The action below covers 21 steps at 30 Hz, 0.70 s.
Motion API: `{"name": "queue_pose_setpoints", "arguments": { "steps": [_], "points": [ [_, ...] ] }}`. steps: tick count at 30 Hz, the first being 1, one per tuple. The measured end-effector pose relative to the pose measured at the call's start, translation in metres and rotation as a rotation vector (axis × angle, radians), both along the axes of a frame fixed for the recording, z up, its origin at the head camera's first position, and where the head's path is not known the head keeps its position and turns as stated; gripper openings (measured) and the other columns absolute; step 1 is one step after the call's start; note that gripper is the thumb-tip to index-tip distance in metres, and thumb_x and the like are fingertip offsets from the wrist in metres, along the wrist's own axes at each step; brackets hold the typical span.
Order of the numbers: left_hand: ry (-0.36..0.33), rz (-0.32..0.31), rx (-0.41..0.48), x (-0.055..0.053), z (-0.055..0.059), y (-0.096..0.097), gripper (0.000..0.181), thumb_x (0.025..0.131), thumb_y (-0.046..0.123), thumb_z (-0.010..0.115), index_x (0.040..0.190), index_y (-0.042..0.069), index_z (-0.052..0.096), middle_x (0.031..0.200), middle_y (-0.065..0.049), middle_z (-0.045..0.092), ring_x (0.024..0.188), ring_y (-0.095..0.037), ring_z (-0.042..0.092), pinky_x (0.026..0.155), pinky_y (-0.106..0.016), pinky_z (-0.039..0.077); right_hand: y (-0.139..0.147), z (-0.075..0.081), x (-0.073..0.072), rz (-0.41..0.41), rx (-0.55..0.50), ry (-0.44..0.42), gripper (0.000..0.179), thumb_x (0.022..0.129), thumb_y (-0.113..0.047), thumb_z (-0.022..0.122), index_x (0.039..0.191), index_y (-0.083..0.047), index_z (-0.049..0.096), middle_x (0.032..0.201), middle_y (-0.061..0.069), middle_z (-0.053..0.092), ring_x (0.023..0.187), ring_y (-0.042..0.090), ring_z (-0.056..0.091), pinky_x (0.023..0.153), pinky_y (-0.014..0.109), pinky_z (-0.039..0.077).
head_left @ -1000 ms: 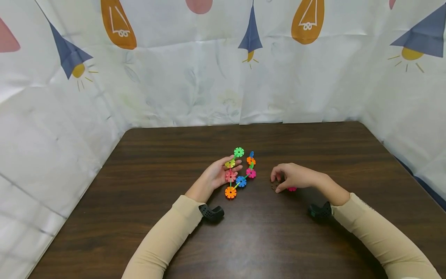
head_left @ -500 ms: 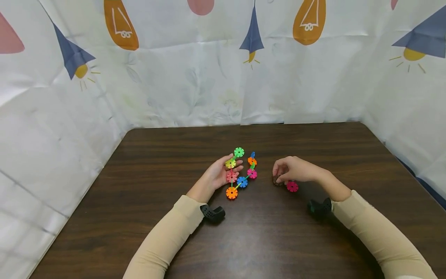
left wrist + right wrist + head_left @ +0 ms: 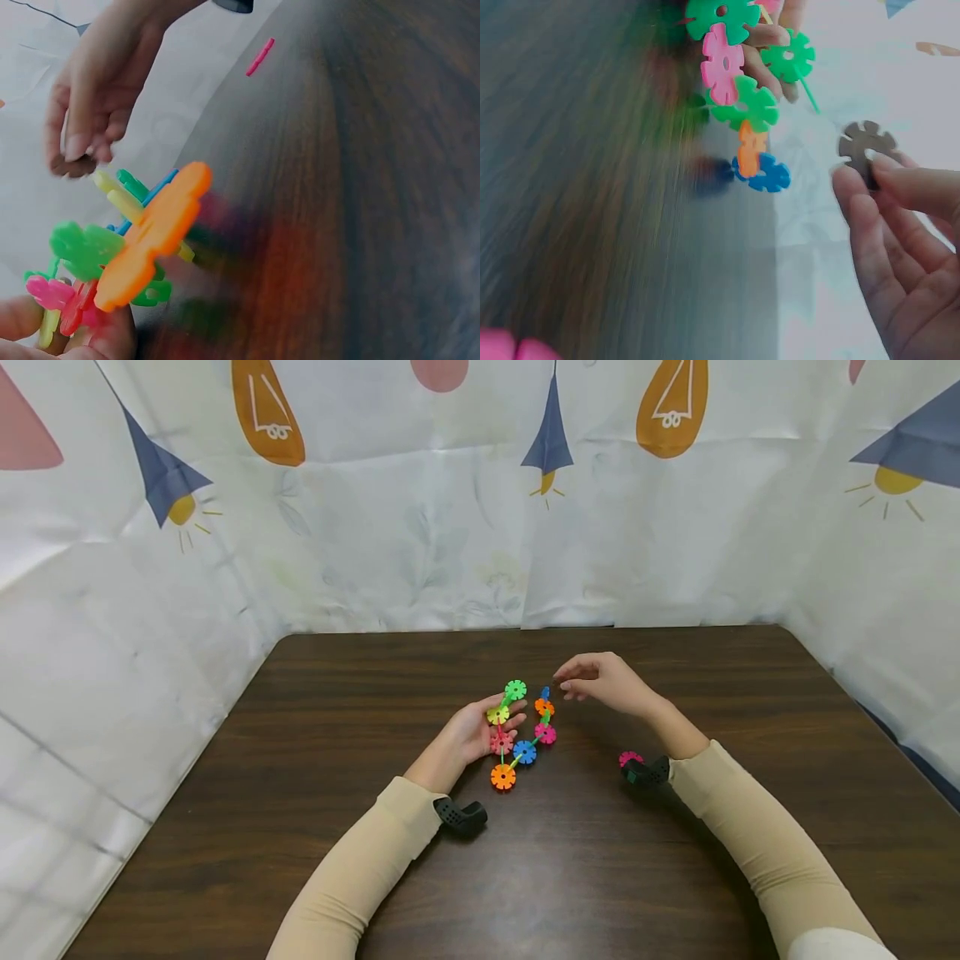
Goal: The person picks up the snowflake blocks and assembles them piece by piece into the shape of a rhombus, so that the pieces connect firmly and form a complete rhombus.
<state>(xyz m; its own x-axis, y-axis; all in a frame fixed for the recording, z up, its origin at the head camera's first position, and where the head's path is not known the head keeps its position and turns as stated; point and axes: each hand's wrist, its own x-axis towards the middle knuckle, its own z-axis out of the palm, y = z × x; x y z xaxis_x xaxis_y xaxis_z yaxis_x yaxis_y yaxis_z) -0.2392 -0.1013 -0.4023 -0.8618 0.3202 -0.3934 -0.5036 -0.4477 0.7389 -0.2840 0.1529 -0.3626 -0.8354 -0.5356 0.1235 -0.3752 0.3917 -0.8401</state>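
Observation:
My left hand (image 3: 468, 732) grips the left side of a curved chain of interlocking snowflake discs (image 3: 525, 752) in green, yellow, pink, blue and orange. In the left wrist view, an orange disc (image 3: 154, 236) of that chain stands nearest the camera. A brown snowflake disc (image 3: 865, 142) is pinched between the thumb and fingers of my right hand (image 3: 611, 683). This hand is raised just right of the chain's far end, where a blue disc (image 3: 769, 174) sits apart from the brown one. In the head view the brown disc is mostly hidden by the fingers.
One loose pink disc (image 3: 631, 757) lies on the dark wooden table (image 3: 300, 827), partly covered by the black device (image 3: 648, 772) on my right wrist. Printed white cloth (image 3: 420, 543) surrounds the table at the back and sides.
My right hand has picked up the brown disc from beside the pink one and carried it up and left toward the chain's blue end. The left hand keeps its hold nearly in place.

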Motion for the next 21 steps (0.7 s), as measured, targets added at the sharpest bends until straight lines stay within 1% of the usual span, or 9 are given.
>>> {"name": "queue_pose_setpoints", "arguments": {
  "steps": [2, 6, 11, 14, 18, 21],
  "points": [
    [0.009, 0.001, 0.002, 0.000, 0.000, 0.000, 0.051, 0.114, 0.020, 0.035, 0.163, 0.010, 0.024, 0.157, -0.017, 0.043, 0.083, -0.012, 0.070, 0.069, -0.028, 0.055, -0.007, -0.002, -0.004, -0.025, -0.037, 0.009, 0.018, 0.099, -0.005, 0.068, 0.115, 0.003, 0.072, 0.105, 0.017, 0.074, 0.091, 0.042, 0.070, 0.080, 0.047, 0.059],
    [0.037, 0.007, -0.003, 0.001, 0.000, 0.001, 0.049, 0.114, 0.018, 0.034, 0.161, 0.010, 0.028, 0.155, -0.019, 0.044, 0.085, -0.013, 0.070, 0.071, -0.029, 0.055, -0.020, -0.005, -0.012, -0.048, -0.090, 0.027, 0.020, 0.101, -0.006, 0.066, 0.116, 0.005, 0.071, 0.106, 0.018, 0.073, 0.091, 0.044, 0.069, 0.080, 0.046, 0.059],
    [0.071, 0.008, -0.034, 0.000, 0.000, 0.002, 0.049, 0.114, 0.020, 0.036, 0.161, 0.008, 0.028, 0.155, -0.020, 0.045, 0.087, -0.013, 0.068, 0.073, -0.030, 0.053, -0.031, -0.009, -0.018, -0.058, -0.137, 0.012, 0.021, 0.102, -0.006, 0.064, 0.118, 0.005, 0.071, 0.109, 0.019, 0.073, 0.091, 0.036, 0.070, 0.082, 0.048, 0.058],
    [0.064, 0.020, -0.056, 0.000, -0.001, 0.002, 0.049, 0.113, 0.022, 0.040, 0.159, 0.007, 0.032, 0.152, -0.020, 0.048, 0.086, -0.013, 0.068, 0.073, -0.029, 0.052, -0.034, -0.014, -0.020, -0.043, -0.151, -0.006, 0.022, 0.102, -0.007, 0.064, 0.119, 0.006, 0.070, 0.111, 0.019, 0.072, 0.092, 0.034, 0.071, 0.085, 0.049, 0.058],
    [0.049, 0.023, -0.077, -0.001, -0.002, 0.002, 0.047, 0.112, 0.022, 0.043, 0.156, 0.007, 0.036, 0.141, -0.016, 0.056, 0.084, -0.012, 0.067, 0.068, -0.025, 0.051, -0.037, -0.017, -0.019, -0.019, -0.170, -0.031, 0.022, 0.102, -0.006, 0.063, 0.119, 0.006, 0.070, 0.114, 0.019, 0.072, 0.095, 0.036, 0.071, 0.085, 0.050, 0.057],
    [0.052, 0.016, -0.099, 0.000, -0.002, 0.001, 0.045, 0.112, 0.021, 0.043, 0.154, 0.006, 0.039, 0.130, -0.009, 0.059, 0.080, -0.010, 0.064, 0.062, -0.020, 0.048, -0.038, -0.020, -0.018, -0.003, -0.185, -0.043, 0.022, 0.102, -0.005, 0.063, 0.119, 0.007, 0.070, 0.115, 0.020, 0.071, 0.097, 0.038, 0.070, 0.085, 0.049, 0.058]
  ]
}}
